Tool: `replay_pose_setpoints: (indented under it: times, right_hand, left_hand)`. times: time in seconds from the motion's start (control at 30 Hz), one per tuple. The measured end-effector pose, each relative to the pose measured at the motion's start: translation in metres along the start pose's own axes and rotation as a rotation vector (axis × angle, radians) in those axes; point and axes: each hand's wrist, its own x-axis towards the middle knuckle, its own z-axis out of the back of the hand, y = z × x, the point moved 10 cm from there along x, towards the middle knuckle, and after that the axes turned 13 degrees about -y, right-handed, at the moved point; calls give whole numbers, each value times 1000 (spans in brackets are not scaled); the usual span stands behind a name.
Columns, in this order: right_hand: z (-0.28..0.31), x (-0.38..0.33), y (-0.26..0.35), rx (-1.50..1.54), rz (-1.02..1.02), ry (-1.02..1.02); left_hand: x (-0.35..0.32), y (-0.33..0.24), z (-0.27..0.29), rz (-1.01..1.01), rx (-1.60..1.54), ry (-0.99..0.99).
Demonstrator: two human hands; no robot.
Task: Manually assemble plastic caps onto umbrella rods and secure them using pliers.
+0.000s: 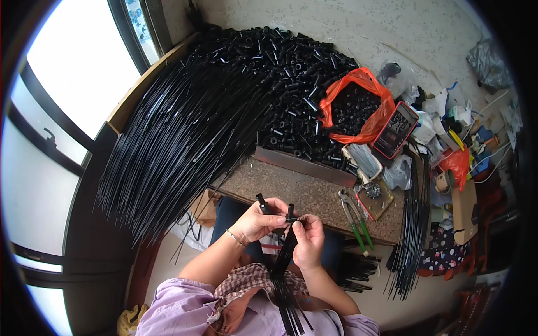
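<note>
At a cluttered workbench (291,190), your left hand (259,221) closes around a short black plastic tube (262,203), while your right hand (307,238) pinches the top of a bundle of thin black rods (284,269) that hangs down into your lap, a small black fitting (290,213) at its tip. The rods look light, springy and smooth, so they likely slip unless gripped near the upper end, just below the fitting. The tube appears rigid and easy to hold mid-length. Green-handled pliers (354,219) lie just beside you; a heap of black tubes (291,73) sits beyond.
</note>
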Motion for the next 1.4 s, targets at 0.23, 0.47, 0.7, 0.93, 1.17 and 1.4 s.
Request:
replay_pose_setpoints:
  times: [0.23,0.47,0.7,0.93,1.17,1.4]
  right_hand:
    - [-2,0,0,5,-5,5]
    - [10,3,-1,-20,44,-86]
    - [11,4,-39,162,-302,102]
    - [19,5,-30,201,-223,-35]
    - [-19,-13,-32,148,-395,330]
    - [-27,-22,-50,372,-799,484]
  left_hand:
    - [-1,0,3,-5,-15,-22]
    - [-24,-41,-25,-597,729,-54]
    - [-6,1,-3,-196,25,-9]
    - [-34,-60,-63,-962,1186,7]
    - [-10,-17,-21,-105,363,94]
    - [0,-36,-26,-353,686,272]
